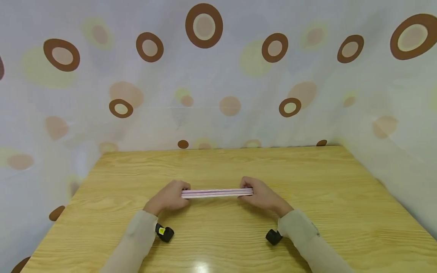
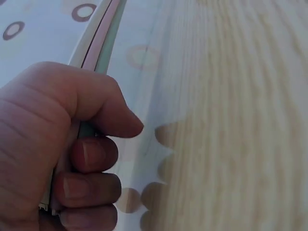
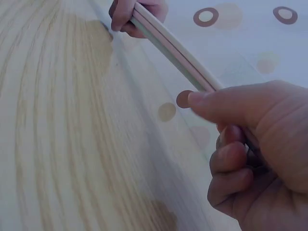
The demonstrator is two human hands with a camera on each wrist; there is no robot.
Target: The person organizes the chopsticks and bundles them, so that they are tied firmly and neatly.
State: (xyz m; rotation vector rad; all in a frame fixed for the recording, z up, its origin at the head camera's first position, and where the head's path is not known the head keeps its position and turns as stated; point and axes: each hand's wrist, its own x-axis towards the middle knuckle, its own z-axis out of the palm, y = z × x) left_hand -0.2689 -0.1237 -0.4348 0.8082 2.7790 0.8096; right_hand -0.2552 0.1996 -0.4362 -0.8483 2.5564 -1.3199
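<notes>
Both hands hold a narrow stack of thin pastel strips (image 1: 216, 193), one hand at each end. It spans level between them above the wooden table. Three layers show, cream, pink and green in the left wrist view (image 2: 98, 43). My left hand (image 1: 173, 195) grips the left end, thumb across it and fingers curled around in the left wrist view. At the other end my right hand (image 1: 259, 194) pinches the stack between thumb and curled fingers. The right wrist view has the strips (image 3: 173, 48) running up to the left hand (image 3: 137, 17). The palms hide both ends.
A wood-grain table (image 1: 218, 242) spreads under the hands. Behind and beside it hangs a white sheet (image 1: 218, 76) with brown and pale circles. A faint thin yellow line (image 1: 281, 187) lies beyond the right wrist. Black devices (image 1: 166, 233) sit on the wrists.
</notes>
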